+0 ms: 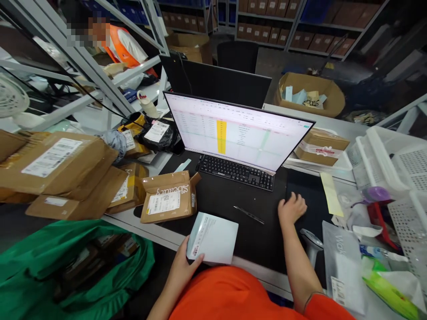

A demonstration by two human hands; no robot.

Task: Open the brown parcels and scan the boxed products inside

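Note:
My left hand (187,262) grips the lower left corner of a pale blue box (218,235), thumb on its printed side near a barcode. The box is tilted over the desk's front edge. To the right of the keyboard (236,172), my right hand (292,209) rests on the dark mat with curled fingers; whatever lies under the palm is hidden. Between the hands lies a slim, dark pen-like cutter (249,215). An opened cardboard carton (168,198) with a shipping label stands beside the pale blue box. A barcode scanner (312,244) sits near my right forearm.
A lit monitor (236,131) stands behind the keyboard. Labelled cartons (60,162) pile up at left, above a green sack (30,262) holding parcels. White plastic baskets (393,155) and a plastic bag (342,266) line the right. A person in an orange vest (123,46) is at far left.

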